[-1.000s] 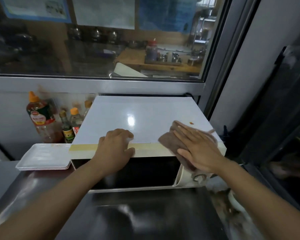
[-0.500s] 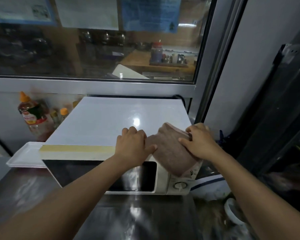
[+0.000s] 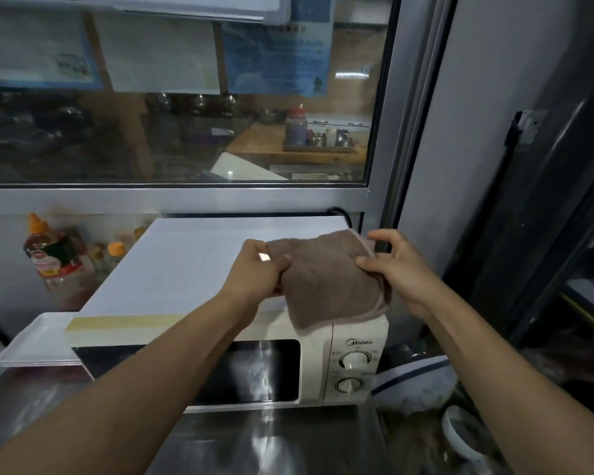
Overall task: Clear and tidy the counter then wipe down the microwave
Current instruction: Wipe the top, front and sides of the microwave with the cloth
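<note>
1. Over the steel counter (image 3: 288, 440), our forearms reach to the microwave (image 3: 192, 269).
2. Our left hand (image 3: 254, 272), which was braced on the front edge a second ago, now pinches the brown cloth (image 3: 330, 279); our right hand (image 3: 402, 269) pinches its other side.
3. The cloth is lifted and stretched above the right corner: we judge we are refolding before wiping on.
4. Sauce bottles (image 3: 52, 258) stand behind.

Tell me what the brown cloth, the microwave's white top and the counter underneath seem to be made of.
The brown cloth looks like soft terry towelling: a fuzzy matte nap, a paler stitched hem, and it drapes limply. The white microwave top seems to be painted sheet metal, smooth and slightly glossy, though it could be plastic. The grey counter is probably stainless steel, judging by its streaky mirror-like reflections.
</note>
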A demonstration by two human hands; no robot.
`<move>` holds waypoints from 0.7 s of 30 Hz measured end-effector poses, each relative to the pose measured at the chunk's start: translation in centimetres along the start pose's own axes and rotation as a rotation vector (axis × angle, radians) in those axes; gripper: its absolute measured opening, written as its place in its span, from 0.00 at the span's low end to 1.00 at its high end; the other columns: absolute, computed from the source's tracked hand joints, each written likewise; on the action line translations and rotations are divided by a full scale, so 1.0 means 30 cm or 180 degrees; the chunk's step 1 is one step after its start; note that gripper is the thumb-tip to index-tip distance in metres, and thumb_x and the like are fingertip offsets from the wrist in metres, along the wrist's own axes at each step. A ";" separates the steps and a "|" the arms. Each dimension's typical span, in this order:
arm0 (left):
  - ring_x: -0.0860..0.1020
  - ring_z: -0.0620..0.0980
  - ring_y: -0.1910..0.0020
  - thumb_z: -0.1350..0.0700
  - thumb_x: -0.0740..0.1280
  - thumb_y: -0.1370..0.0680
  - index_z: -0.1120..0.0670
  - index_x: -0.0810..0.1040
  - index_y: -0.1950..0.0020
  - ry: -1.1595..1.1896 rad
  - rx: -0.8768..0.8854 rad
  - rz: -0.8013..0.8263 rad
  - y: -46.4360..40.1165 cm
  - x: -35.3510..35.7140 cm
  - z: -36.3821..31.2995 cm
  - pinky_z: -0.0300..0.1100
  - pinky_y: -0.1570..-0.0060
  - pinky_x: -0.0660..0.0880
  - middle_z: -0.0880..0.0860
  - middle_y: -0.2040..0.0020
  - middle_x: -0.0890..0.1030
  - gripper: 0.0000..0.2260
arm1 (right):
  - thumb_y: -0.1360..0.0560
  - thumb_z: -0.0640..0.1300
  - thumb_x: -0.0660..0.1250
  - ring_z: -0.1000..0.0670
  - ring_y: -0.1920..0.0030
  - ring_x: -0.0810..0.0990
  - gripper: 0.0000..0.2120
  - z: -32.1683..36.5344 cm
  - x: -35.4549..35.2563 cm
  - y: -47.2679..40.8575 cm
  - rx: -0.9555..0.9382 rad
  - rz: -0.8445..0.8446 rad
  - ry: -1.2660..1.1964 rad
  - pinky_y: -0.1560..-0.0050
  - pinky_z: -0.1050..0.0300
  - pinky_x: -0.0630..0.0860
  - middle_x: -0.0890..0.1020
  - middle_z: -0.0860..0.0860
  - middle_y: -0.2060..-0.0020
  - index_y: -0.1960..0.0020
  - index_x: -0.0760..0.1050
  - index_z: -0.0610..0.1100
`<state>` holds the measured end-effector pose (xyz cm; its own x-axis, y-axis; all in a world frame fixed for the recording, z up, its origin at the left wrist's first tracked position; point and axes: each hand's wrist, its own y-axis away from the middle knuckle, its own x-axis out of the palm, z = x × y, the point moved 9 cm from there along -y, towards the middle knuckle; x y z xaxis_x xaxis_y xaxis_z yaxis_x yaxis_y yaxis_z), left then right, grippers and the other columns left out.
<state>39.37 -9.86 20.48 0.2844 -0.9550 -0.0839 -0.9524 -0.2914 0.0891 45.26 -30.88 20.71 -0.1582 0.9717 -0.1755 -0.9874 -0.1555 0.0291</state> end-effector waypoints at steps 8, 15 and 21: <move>0.78 0.53 0.55 0.67 0.72 0.29 0.53 0.72 0.37 0.0259 -0.0106 0.0772 -0.007 -0.012 -0.048 0.40 0.58 0.77 0.58 0.48 0.79 0.23 | 0.31 0.28 0.69 0.48 0.48 0.81 0.25 0.099 0.066 0.079 -0.0226 0.0643 0.0413 0.52 0.55 0.81 0.79 0.48 0.47 0.42 0.78 0.52; 0.76 0.44 0.63 0.59 0.71 0.28 0.53 0.80 0.63 -0.2225 0.1102 0.0649 -0.035 -0.033 -0.120 0.27 0.71 0.68 0.49 0.61 0.80 0.04 | 0.30 0.33 0.72 0.46 0.60 0.82 0.09 0.111 0.061 0.088 -0.0442 -0.0185 0.1499 0.61 0.54 0.82 0.80 0.41 0.56 0.57 0.77 0.45; 0.75 0.49 0.67 0.55 0.70 0.25 0.56 0.75 0.62 -0.1592 0.0828 0.1230 -0.078 0.044 -0.100 0.41 0.63 0.73 0.53 0.65 0.79 0.08 | 0.26 0.38 0.68 0.51 0.60 0.79 0.08 0.080 -0.036 0.063 -0.0209 -0.0740 0.1103 0.65 0.60 0.77 0.77 0.48 0.58 0.51 0.70 0.46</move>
<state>42.29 -10.60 23.15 -0.1068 -0.8295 -0.5482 -0.9885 0.1478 -0.0312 43.56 -31.78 23.32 0.0890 0.8667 -0.4908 -0.9931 0.0391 -0.1110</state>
